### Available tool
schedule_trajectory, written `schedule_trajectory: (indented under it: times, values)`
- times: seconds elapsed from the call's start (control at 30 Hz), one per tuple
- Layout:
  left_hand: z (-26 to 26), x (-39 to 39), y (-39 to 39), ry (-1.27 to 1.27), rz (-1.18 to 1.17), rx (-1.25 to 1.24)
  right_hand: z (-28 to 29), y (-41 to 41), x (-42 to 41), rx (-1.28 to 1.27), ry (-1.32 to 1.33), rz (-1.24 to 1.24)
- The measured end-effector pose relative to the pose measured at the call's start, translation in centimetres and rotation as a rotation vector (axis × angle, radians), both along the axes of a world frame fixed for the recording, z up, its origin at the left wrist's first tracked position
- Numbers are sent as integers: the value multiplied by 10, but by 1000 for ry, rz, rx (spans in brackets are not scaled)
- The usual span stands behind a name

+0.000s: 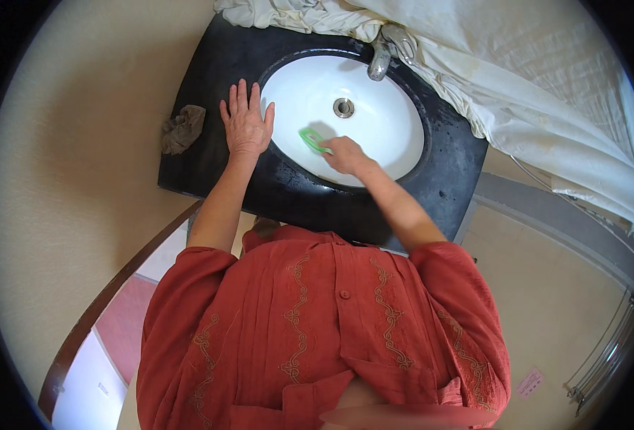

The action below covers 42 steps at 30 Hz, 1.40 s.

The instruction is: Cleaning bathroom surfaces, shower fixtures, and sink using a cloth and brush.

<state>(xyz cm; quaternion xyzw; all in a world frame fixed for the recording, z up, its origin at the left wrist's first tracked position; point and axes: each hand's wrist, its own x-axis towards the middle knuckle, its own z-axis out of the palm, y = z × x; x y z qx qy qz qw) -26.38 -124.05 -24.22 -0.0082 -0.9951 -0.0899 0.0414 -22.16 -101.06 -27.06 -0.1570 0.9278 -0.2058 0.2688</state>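
My right hand point(346, 155) grips a green brush point(311, 138) inside the white oval sink basin point(386, 123). The brush is at the basin's near left, a little blurred; its bristles are hidden beneath it. Flat on the black countertop point(306, 201), just left of the basin rim, rests my left hand point(247, 121) with fingers apart and nothing in it. A metal drain point(343, 108) lies in the basin, beyond my right hand. The chrome faucet point(381, 62) reaches over the basin's far right rim.
A crumpled greyish cloth point(184, 130) sits at the counter's left edge against the wall point(80, 107). White curtain fabric point(510, 70) bunches along the counter's far and right sides, touching the faucet base. Wet patches mark the counter. A metal rack point(607, 349) is at lower right.
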Motion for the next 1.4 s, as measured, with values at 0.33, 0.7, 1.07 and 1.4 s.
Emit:
schedule_trajectory:
  times: [0.33,0.7,1.07,1.4]
  values:
    - [1,-2,1,-9,6,-18,-31,-29,-66,224,250,9]
    - [0,0,-2,-44,4,-3,-31,95,-43,555,222,-27]
    - [0,0,-3,-19,5,23,-19,71,-29,540,36,-65]
    - [-1,0,-1,-52,5,26,10,25,1,407,-99,-102]
